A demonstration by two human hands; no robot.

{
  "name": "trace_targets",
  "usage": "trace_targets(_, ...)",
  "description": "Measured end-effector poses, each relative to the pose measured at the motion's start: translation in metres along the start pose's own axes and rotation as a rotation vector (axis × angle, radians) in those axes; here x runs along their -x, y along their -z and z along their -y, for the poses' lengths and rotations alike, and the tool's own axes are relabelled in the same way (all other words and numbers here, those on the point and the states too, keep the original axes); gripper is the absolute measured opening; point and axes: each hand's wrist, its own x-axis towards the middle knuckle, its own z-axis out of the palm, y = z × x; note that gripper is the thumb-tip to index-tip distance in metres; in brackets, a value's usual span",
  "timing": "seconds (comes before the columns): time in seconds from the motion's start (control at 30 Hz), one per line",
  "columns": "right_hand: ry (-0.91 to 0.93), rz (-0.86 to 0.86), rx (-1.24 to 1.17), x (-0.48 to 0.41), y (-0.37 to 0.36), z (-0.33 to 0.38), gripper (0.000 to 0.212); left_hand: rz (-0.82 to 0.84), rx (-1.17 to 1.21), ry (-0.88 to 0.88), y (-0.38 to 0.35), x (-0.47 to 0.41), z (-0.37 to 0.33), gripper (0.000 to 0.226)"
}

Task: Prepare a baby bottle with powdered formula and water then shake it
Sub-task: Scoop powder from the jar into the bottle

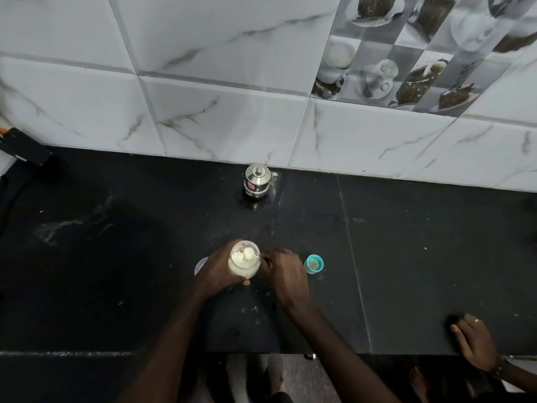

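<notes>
black counter (116,271) — left hand (218,269) grips clear jar (245,271), cream powder (238,259), scoop (250,253) inside

A black device (24,148) sits at the worktop's (436,257) rear left corner; another person's hand (476,341) rests near its front edge, far right.

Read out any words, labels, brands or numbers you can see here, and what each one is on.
No text here is legible.
Red sticker on the steel pot: too small and blurred to read.
Mark on the cup pictured in the wall tile: blurred, unreadable.
</notes>
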Motion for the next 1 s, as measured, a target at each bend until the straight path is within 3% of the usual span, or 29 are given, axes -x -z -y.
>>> trace_targets(0.07,0.006,-0.010,0.026,0.001,-0.001,-0.001,0.024,-0.005,-0.002,-0.018,-0.001,-0.001,0.002,0.054)
trace_targets(0.17,-0.052,-0.014,-0.061,0.001,-0.003,-0.003,0.025,-0.068,-0.023,-0.035,-0.006,-0.005,0.015,0.082)
trace_targets(0.27,-0.172,-0.004,-0.278,0.001,0.001,-0.004,0.018,-0.067,-0.021,-0.053,-0.008,-0.006,0.021,0.090)
trace_targets(0.4,-0.365,0.055,-0.631,0.001,0.005,-0.006,0.007,-0.073,0.027,-0.073,-0.010,-0.007,0.021,0.085)
trace_targets(0.6,-0.605,0.042,-1.083,0.013,0.022,-0.023,0.008,-0.067,0.005,-0.028,-0.011,-0.011,0.033,0.138)
trace_targets(0.77,-0.555,-0.078,-1.014,0.021,0.041,-0.051,0.010,-0.082,-0.044,-0.061,-0.008,-0.014,0.032,0.137)
trace_targets(0.93,-0.509,-0.160,-0.454,0.024,0.043,-0.072,0.009,-0.084,-0.029,-0.063,-0.010,-0.018,0.030,0.118)
trace_targets(1.0,-0.469,-0.182,-0.376,0.023,0.042,-0.072,0.008,-0.092,-0.038,-0.058,-0.010,-0.018,0.031,0.114)
